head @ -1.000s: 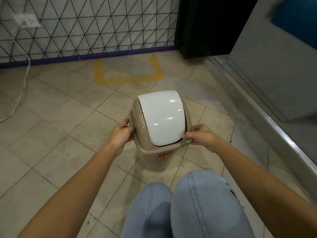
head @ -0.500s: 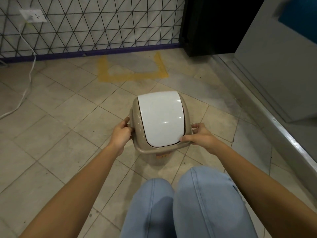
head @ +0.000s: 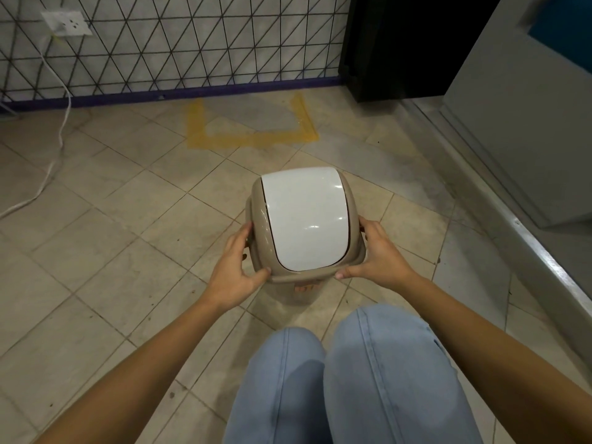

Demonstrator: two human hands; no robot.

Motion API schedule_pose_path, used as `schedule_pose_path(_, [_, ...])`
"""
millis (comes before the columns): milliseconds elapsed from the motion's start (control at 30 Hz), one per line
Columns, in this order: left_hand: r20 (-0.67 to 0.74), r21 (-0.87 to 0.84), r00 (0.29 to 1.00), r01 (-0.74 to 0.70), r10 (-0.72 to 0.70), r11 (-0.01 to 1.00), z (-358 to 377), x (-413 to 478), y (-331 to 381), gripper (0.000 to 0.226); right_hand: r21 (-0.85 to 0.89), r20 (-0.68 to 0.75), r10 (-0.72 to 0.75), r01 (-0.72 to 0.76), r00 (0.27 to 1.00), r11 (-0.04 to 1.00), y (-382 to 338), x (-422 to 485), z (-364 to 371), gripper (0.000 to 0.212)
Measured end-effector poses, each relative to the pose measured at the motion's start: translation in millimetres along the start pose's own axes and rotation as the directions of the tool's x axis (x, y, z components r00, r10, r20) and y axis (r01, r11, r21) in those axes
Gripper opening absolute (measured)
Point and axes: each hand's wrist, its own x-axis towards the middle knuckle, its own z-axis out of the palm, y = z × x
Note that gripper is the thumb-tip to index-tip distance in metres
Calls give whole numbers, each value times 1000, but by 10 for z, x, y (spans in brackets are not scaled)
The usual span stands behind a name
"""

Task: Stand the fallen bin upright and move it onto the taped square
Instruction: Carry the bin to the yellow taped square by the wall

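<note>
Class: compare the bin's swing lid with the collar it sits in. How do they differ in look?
The swing lid is white and glossy with bright glare spots; the collar is beige and duller. The lid fills the middle; the collar rings it, and the left hand and right hand grip the collar. Both are rounded.

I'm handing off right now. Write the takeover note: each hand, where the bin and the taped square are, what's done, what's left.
Left hand: gripping the left side of the bin's rim, thumb on the near edge.
Right hand: gripping the right side, thumb on the near edge.
Swing-lid bin: upright, white lid on top, held in front of the knees; whether its base touches the tiled floor is hidden.
Yellow taped square: ahead by the wall, nothing in it.
Done: bin is upright.
Left: carry it forward and set it inside the tape, then let go.
</note>
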Motion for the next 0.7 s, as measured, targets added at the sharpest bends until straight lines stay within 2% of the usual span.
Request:
schedule_pose_path(100, [13,10,1000,7,-7,1000,7,-8,5,106,22,-1,10,-10,1000,1000,11,15,-9,120])
schedule_pose_path(233, [20,-32,999,40,-39,999,-10,48,17,108,21,6,16,-16,1000,1000,-16,76,0,120])
schedule_pose_path(533, [-16,-123,997,77,-80,989,-11,273,33,93,10,-56,47,-46,997,999,-120,359,20,117])
schedule_pose_path(700, [-18,-227,985,166,-174,960,-32,451,3,86,40,-72,50,-47,996,998,-169,542,36,116])
